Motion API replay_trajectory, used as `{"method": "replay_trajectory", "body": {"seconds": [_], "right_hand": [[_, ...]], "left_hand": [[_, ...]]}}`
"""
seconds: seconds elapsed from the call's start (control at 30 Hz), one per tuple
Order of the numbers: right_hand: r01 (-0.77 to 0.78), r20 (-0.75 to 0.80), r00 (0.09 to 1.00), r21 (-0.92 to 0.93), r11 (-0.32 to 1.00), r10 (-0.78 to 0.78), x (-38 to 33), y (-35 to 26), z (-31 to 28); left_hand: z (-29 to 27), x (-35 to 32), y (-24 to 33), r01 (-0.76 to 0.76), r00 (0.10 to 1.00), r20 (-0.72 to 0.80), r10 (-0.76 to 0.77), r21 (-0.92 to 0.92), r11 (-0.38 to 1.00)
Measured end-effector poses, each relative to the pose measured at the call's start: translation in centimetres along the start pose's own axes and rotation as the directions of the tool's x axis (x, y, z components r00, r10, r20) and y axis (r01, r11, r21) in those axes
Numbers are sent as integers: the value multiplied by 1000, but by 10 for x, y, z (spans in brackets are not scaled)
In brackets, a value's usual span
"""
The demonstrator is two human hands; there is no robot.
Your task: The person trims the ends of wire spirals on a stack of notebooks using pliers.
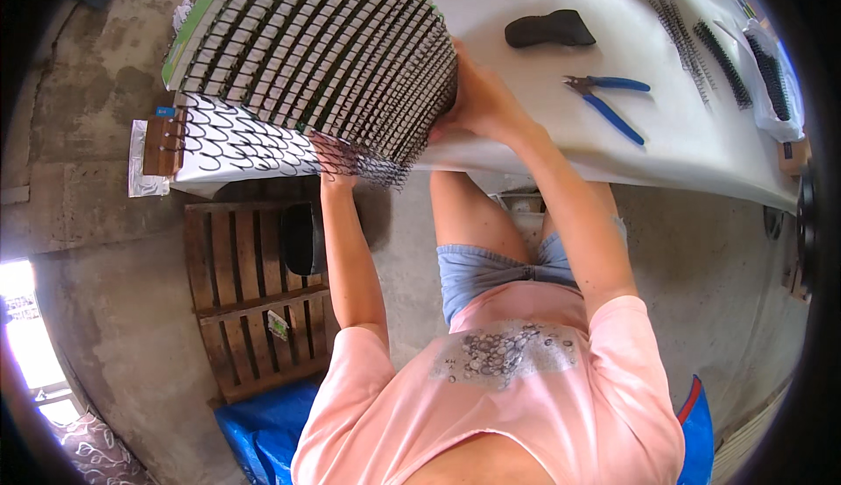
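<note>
A large fanned sheet of black wire loops in close rows, with white showing between the rows and a green strip along its left edge, fills the upper left. Loose hooked wire ends stick out along its near edge. My right hand grips the sheet's right edge, its fingertips partly hidden against it. Under the near edge, my left hand holds the sheet from below, largely covered by the wire loops. Blue-handled pliers lie on the table right of my right hand, jaws toward it.
On the white-covered table lie a black rounded object and several dark wire coils. A clear plastic bag with coils stands at the right edge. A wooden slatted pallet and blue plastic sheeting are below left.
</note>
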State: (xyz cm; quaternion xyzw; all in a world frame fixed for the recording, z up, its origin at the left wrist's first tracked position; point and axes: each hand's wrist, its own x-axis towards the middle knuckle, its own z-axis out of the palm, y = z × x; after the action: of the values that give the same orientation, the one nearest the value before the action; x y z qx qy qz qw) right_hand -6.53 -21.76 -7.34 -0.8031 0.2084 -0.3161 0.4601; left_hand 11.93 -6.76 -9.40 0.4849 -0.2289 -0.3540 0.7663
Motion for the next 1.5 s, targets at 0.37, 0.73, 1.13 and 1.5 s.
{"method": "replay_trajectory", "body": {"seconds": [0.37,0.73,1.13,1.5], "right_hand": [[179,113,977,6,984,-179,-9,-8,-30],[89,15,988,763,640,-155,70,-50,-30],[147,45,976,584,798,-214,68,-65,-29],[415,-85,910,189,890,-406,43,-20,-68]], "left_hand": [[3,-2,37,-210,961,-186,203,-21,977],[68,-9,81,-687,713,-234,661,-47,725],[33,19,53,-696,663,140,736,477,536],[65,-34,59,-529,838,-146,526,20,848]]}}
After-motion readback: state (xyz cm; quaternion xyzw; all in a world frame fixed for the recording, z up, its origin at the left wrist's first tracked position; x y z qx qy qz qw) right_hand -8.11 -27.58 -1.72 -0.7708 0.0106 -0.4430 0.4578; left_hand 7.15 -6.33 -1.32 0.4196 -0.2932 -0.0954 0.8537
